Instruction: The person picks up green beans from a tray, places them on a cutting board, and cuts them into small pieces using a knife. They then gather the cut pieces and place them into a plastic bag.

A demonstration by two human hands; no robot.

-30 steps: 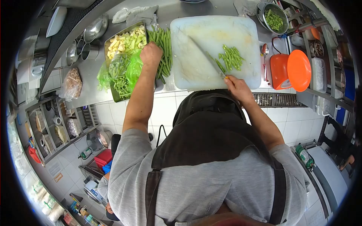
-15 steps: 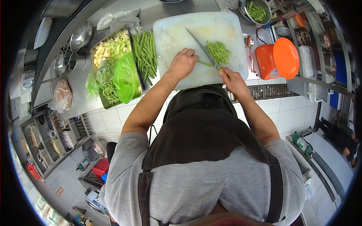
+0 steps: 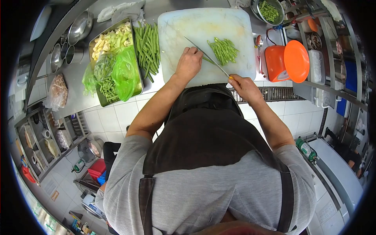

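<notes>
On brd (image 3: 196,25): L hand (image 3: 189,62) pinching bean (image 3: 207,60), end hid; R hand (image 3: 246,89) gripping knife (image 3: 221,69), hndl (image 3: 231,78) part-covered.

The right hand (image 3: 245,88) gripped the yellow handle of a knife (image 3: 206,56), its blade slanting up and leftward over a white cutting board (image 3: 192,23). The curled left hand (image 3: 189,62) pinched a green bean (image 3: 209,60) close beside the blade. To the knife's right lay a pile of cut beans (image 3: 223,51). Left of the board, whole beans (image 3: 149,49) rested on the desk (image 3: 76,84) beside a metal tray (image 3: 139,89) holding pale chunks (image 3: 103,45) and a green plastic bag (image 3: 125,72). Right of the board were a spoon (image 3: 259,42) and an orange container (image 3: 275,64).
</notes>
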